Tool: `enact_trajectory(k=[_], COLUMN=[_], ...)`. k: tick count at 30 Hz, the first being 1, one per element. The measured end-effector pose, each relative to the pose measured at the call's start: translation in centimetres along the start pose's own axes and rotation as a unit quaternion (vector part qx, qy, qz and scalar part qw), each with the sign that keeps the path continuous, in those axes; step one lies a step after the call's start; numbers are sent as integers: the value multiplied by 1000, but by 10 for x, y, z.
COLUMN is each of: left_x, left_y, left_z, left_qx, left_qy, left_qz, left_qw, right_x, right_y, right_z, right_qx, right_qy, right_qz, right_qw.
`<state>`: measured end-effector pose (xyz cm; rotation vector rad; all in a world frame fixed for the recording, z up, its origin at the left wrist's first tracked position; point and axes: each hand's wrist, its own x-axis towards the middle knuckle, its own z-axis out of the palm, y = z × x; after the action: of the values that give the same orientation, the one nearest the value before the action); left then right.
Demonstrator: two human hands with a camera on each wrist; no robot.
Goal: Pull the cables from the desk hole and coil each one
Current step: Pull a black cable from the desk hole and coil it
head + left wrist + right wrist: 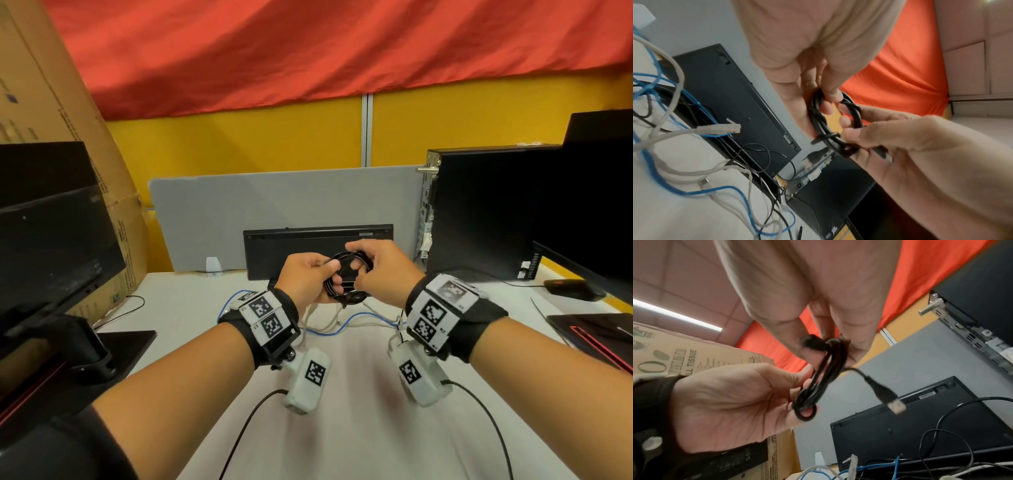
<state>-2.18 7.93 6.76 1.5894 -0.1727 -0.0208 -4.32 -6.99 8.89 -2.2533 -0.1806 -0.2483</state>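
Note:
A black cable coil (346, 279) hangs in the air over the back of the white desk (342, 394), held between both hands. My left hand (329, 275) grips its left side with curled fingers. My right hand (358, 267) pinches the right side, where a strand is wrapped across the loops (830, 135). The coil's free end with a USB plug (896, 407) dangles loose. Blue and white network cables (342, 322) lie tangled on the desk below the hands. The desk hole is hidden behind them.
A black keyboard (318, 250) leans upright against a grey divider (274, 205). To the right stand a PC tower (486, 212), a mouse (572, 289) and a monitor (599, 222). Another monitor (51, 233) and a cardboard box (68, 120) stand left.

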Motion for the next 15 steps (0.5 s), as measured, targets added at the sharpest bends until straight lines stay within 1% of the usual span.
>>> enact_trajectory(k=[2,3,6,8,11,13,15], left_x=[1,1,-1,-4,-9,-15,-19], left_y=[1,1,0,-2,-4,-3,-2], left_z=[-11,-18,-38,-51,-75,-92,-109], left_qx=[-15,-22,-20,-8,10,26,63], left_qy=[18,17,14,21,23,9,21], left_qz=[-12,-19,-31,-35,-49,-59,-60], left_qw=[1000,999,999,999,998,998,996], right_x=[1,2,5,7,7,4,0], right_y=[0,0,-2,-8,-16,-21,-25], right_z=[5,7,17,25,35,43,57], right_qx=[-28,-29,-35,-25,78,144,211], right_qy=[21,27,18,-2,-67,-107,-137], right_qz=[-33,-38,-26,-19,-5,11,41], right_qw=[999,998,999,1000,995,984,967])
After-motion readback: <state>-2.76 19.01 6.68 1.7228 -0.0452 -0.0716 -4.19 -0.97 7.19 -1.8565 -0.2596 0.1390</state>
